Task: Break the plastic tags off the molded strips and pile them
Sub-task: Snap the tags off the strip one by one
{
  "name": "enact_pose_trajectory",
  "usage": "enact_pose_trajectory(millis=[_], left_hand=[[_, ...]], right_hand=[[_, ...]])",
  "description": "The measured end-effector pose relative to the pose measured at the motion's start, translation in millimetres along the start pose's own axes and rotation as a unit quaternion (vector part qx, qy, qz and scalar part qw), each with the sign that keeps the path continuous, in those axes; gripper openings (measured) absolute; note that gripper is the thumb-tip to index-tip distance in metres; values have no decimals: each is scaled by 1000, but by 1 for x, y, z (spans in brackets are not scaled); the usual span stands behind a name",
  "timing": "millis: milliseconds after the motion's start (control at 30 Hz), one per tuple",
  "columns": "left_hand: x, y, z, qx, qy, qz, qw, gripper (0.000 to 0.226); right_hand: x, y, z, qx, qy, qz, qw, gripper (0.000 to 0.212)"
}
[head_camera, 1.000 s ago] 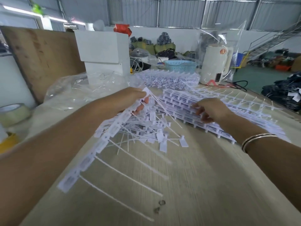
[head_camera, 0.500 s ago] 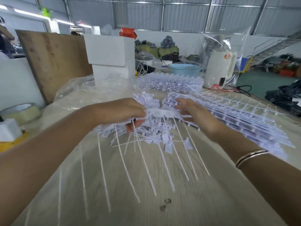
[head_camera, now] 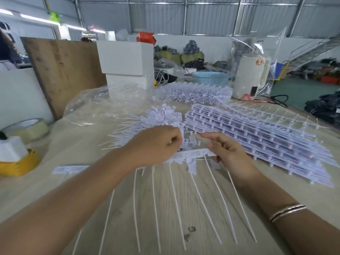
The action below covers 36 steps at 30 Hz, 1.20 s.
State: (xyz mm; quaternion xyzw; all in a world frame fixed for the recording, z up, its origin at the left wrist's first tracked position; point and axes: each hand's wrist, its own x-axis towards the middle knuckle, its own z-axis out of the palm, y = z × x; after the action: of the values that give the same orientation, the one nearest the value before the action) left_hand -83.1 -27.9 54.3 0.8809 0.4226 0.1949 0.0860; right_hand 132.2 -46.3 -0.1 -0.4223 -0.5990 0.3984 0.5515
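Bright even daylight, slight blur, wide-angle edge distortion.

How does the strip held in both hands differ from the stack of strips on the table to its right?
The held strip is single and lifted off the table; the stack is many layers lying flat. The left hand and right hand grip the strip; nothing touches the stack. Both are white moulded plastic with long thin tails.

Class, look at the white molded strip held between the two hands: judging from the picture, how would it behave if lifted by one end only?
The molded strip would probably sag: it looks thin. Its long tails hang toward the table, so they seem floppy. It is likely light, since the left hand and right hand hold it by fingertips.
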Motion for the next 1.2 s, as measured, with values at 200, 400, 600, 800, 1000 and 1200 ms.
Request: enact_pose_trajectory(millis=[200,400,600,800,1000,1200], left_hand=[[1,26,32,52,-23,44,997,26],[-1,17,32,-56,-40,12,998,17],[-7,5,43,-46,-24,26,998,21],[-7,-2,49,-110,-39,14,993,13],[-8,-7,52,-165,-44,-6,985,13],[-9,-8,41,-205,-40,1,978,20]], right_hand=[[-5,2,3,-13,-44,11,999,24],[-9,-4,-14,-104,-131,21,986,15],[-6,-4,-4,-379,-142,-97,909,18],[-3,5,-2,-312,-151,-61,936,9],[0,3,-2,-182,-184,10,966,15],[3,4,-6,-64,-189,35,979,14]])
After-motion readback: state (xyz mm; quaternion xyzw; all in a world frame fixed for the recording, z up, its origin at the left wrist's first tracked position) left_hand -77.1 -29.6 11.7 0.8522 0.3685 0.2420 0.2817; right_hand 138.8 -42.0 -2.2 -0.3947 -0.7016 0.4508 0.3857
